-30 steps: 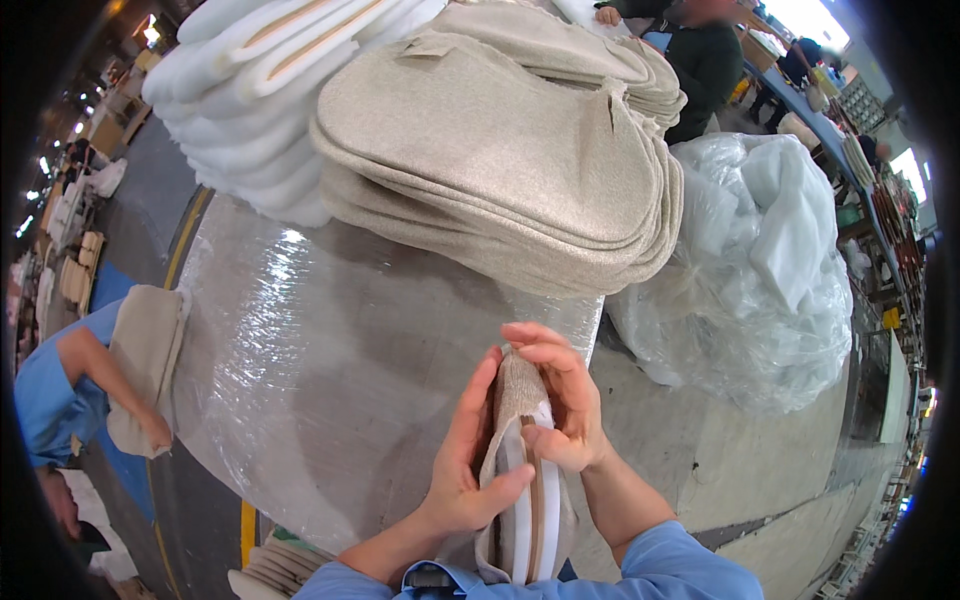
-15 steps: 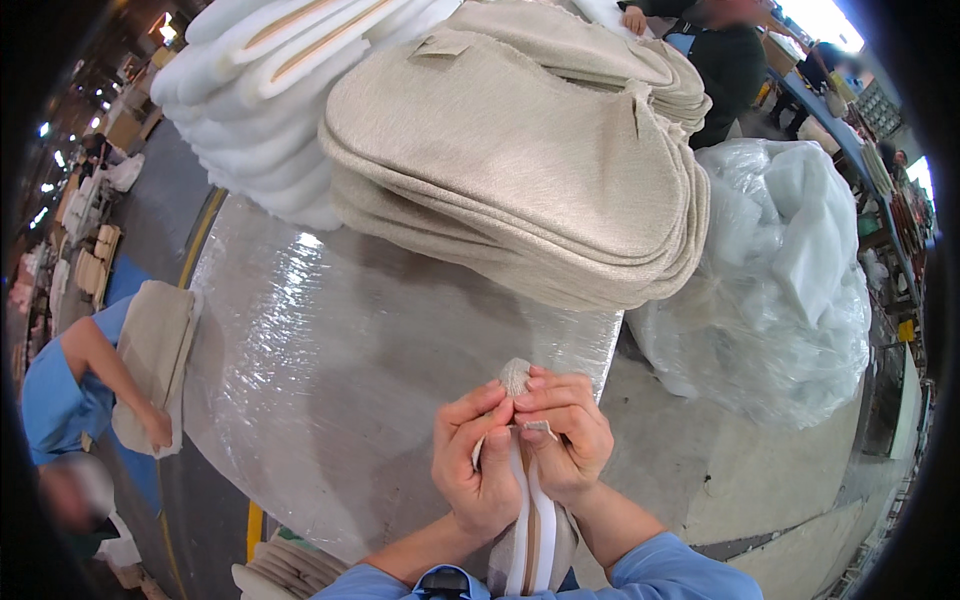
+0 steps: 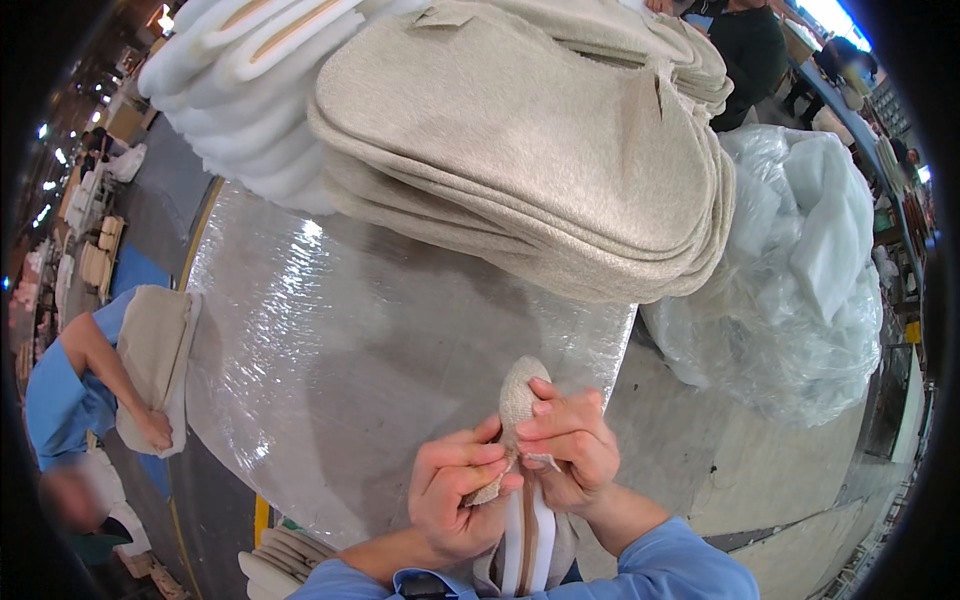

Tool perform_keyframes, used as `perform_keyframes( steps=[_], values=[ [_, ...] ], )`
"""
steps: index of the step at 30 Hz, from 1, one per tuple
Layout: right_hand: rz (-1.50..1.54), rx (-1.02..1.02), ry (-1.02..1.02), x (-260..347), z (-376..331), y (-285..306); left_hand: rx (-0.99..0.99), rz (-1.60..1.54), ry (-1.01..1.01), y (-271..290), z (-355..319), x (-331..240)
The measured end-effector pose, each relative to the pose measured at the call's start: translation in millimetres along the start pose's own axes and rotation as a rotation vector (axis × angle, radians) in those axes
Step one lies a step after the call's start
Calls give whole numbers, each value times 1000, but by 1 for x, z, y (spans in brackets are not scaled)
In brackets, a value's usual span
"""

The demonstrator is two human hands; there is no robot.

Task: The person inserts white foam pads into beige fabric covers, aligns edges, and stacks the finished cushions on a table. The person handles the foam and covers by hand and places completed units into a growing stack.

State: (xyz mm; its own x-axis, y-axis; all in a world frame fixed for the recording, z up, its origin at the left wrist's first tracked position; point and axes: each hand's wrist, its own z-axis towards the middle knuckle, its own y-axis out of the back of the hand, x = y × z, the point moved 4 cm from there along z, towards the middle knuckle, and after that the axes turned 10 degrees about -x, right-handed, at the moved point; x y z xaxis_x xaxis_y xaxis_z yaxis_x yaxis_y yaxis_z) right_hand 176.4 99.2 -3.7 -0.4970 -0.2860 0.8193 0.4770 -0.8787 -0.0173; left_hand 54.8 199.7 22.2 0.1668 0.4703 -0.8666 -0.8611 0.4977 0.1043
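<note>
Close to my body stands a padded cushion core (image 3: 527, 540), white on its edges with a tan strip down the middle. A beige fabric cover (image 3: 524, 385) is drawn over its far end, where it forms a rounded tip. My left hand (image 3: 455, 487) pinches a fold of the cover beside the strip. On the other side, my right hand (image 3: 572, 440) grips the cover, fingers on the rounded tip and thumb near the fabric's edge. The cover also hangs around the core's lower part near my lap.
Stacked beige covers (image 3: 520, 150) lie at the table's far side, beside piled white padded cores (image 3: 240, 110). The table (image 3: 330, 370) is wrapped in shiny plastic. A clear plastic bag (image 3: 790, 280) bulges at the right. At left, a blue-sleeved person holds a beige cushion (image 3: 155, 360); beige cushions (image 3: 280, 565) sit below.
My left hand has moved slightly left and down, pulling a fabric fold outward. More of the cover's rounded tip shows above my fingers. My right hand stays on the cover.
</note>
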Motion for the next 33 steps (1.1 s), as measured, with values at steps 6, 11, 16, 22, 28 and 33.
perform_keyframes(
  steps=[6,11,16,22,28,33],
  values=[
    [-155,371,124,15,33,-2,52,142,-26,10,7,-16],
    [-156,505,57,28,49,6,131,-4,-17,11,17,-21],
    [-190,230,-91,33,23,8,95,-266,423,-7,52,42],
    [-77,65,-108,31,5,-3,876,-521,874,-77,68,84],
    [5,33,-117,26,-3,-1,1000,-550,677,-85,73,68],
    [29,99,-85,31,-4,1,1138,-268,662,-75,85,49]
  ],
)
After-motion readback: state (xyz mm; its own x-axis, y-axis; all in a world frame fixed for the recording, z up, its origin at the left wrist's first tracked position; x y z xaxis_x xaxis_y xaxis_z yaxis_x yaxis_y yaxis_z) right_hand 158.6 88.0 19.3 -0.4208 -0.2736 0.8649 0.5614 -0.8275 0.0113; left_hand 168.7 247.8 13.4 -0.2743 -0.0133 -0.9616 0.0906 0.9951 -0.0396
